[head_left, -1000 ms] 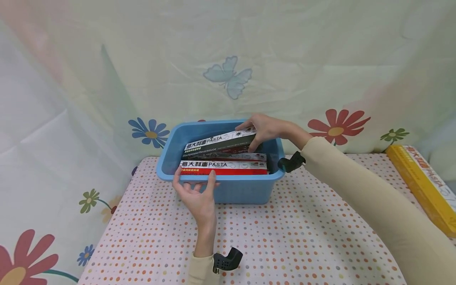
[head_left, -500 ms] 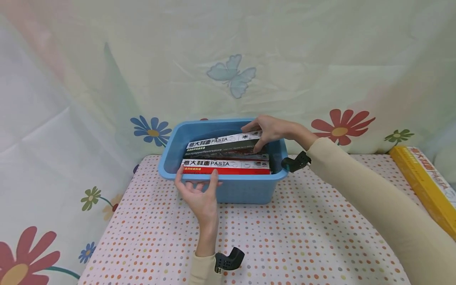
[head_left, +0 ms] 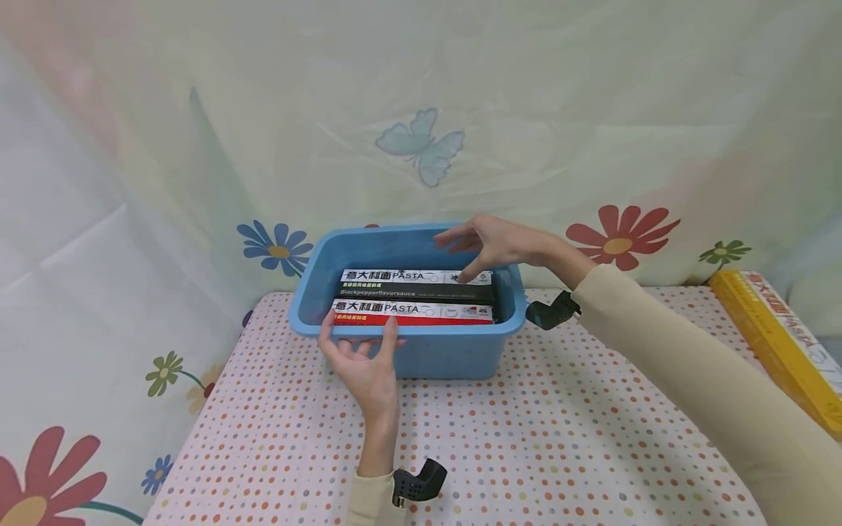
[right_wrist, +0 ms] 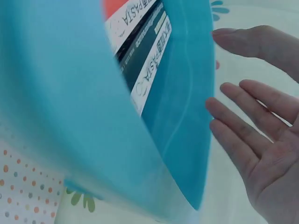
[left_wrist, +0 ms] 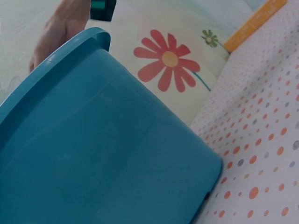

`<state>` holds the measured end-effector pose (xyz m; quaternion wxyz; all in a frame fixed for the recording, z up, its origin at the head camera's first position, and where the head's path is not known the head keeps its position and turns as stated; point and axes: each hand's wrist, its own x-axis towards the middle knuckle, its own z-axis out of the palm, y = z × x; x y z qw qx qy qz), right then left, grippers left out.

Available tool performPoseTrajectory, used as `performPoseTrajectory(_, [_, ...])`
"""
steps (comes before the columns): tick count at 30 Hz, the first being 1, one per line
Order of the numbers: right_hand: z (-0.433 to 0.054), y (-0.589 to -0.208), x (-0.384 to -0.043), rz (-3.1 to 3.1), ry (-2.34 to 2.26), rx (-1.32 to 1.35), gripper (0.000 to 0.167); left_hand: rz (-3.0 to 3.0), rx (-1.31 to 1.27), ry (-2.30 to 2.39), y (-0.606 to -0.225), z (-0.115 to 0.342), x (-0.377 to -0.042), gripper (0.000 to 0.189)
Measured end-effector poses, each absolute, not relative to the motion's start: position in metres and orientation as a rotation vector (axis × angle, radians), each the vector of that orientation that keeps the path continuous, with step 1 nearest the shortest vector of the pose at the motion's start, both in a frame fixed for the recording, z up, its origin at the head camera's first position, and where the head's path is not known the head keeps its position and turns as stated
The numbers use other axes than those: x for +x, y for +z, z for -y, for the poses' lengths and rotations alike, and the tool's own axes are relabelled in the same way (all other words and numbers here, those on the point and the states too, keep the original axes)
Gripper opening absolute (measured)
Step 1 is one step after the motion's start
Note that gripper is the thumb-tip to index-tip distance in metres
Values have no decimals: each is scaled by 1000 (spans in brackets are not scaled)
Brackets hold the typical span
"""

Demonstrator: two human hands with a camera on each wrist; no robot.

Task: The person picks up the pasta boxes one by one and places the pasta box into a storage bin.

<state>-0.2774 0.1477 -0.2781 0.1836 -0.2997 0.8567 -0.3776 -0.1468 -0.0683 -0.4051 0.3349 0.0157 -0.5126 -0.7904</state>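
Observation:
A blue plastic bin [head_left: 454, 356] stands on the table. Inside lie a black pasta box [head_left: 454, 292] labelled black pepper flavor sauce and, in front of it, a red-and-white pasta box [head_left: 434, 314], side by side. My left hand [head_left: 368, 369] grips the bin's front rim, its thumb and one finger over the edge by the red box. Above the bin's back right part, my right hand [head_left: 496, 239] is spread and holds nothing. The right wrist view shows that hand [right_wrist: 261, 126] with its fingers apart from the boxes. The left fingers are out of sight in the left wrist view.
A yellow pasta box [head_left: 776, 351] lies at the table's right side. The dotted tablecloth [head_left: 513, 453] extends in front of the bin. A flowered curtain [head_left: 526, 146] hangs close behind it. Both wrists carry black cameras [head_left: 419, 482].
The black pasta box, earlier slanted and held at its right end, now lies level behind the red one. My right hand has let go of it. The left hand stays on the rim.

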Motion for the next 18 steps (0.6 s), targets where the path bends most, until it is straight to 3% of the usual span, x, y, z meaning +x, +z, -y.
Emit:
performPoseTrajectory(10, [-218, -270, -227, -2542, -1324, -839, 69, 1342, 36, -2074, -407, 64, -153, 84])
performPoseTrajectory(18, [-338, -320, -177, -2912, -1215, -491, 65, 1361, 34, -2053, -409, 62, -157, 85])
